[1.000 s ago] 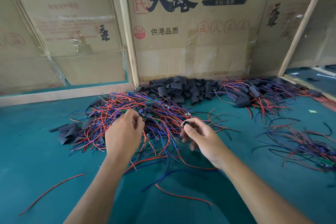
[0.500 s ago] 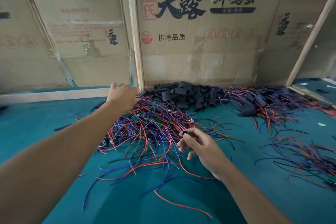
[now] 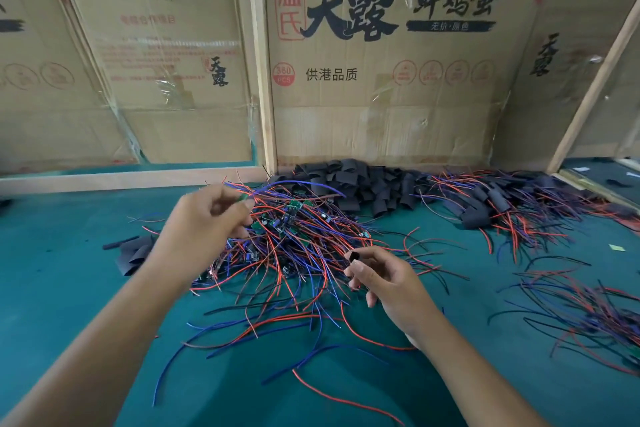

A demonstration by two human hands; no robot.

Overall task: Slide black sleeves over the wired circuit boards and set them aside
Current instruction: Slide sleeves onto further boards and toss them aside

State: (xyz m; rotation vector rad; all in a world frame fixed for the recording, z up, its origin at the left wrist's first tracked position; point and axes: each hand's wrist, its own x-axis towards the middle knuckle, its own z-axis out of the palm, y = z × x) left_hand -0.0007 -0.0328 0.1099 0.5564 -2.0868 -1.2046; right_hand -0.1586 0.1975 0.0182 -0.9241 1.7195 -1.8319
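Two hands raised over the wire pile (image 3: 294,253): left hand (image 3: 204,222) pinches a circuit board (image 3: 242,197), right hand (image 3: 384,279) pinches a black sleeve (image 3: 354,257)

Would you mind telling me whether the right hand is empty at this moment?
No, the right hand pinches a short black tubular sleeve between thumb and fingertips, its open end showing above the green table.

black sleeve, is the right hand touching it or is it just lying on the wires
Touching. The head view shows the right hand pinching the black sleeve between thumb and fingers, its open end raised above the wire pile.
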